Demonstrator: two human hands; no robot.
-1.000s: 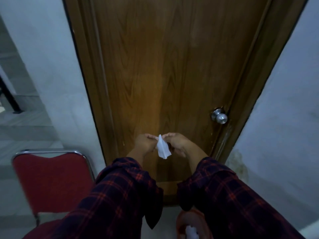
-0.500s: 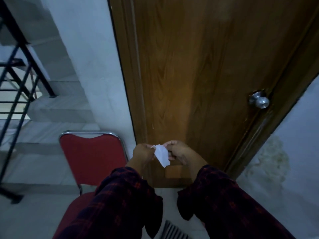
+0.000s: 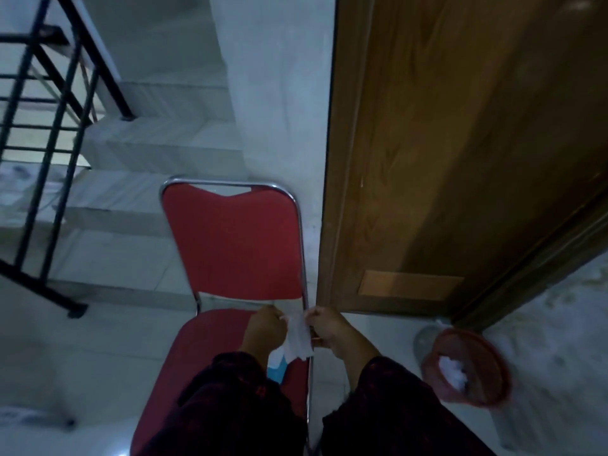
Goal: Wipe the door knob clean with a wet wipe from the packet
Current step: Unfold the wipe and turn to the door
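Note:
A white wet wipe (image 3: pixel 298 337) hangs between my two hands, above a red chair seat. My left hand (image 3: pixel 265 330) pinches its left edge and my right hand (image 3: pixel 329 327) pinches its right edge. Under the wipe, a blue and white packet (image 3: pixel 278 366) lies on the seat, partly hidden by my left sleeve. The wooden door (image 3: pixel 460 143) fills the right side. The door knob is out of view.
A red chair (image 3: pixel 233 238) with a chrome frame stands against the white wall, left of the door. A red bin (image 3: pixel 467 366) holding crumpled white wipes sits on the floor at the right. Stairs (image 3: pixel 138 153) with a black railing (image 3: pixel 39 126) rise at the left.
The view has swung left and down: the door knob left the frame, and the chair, the packet and the red bin came in. Both hands still hold the wipe.

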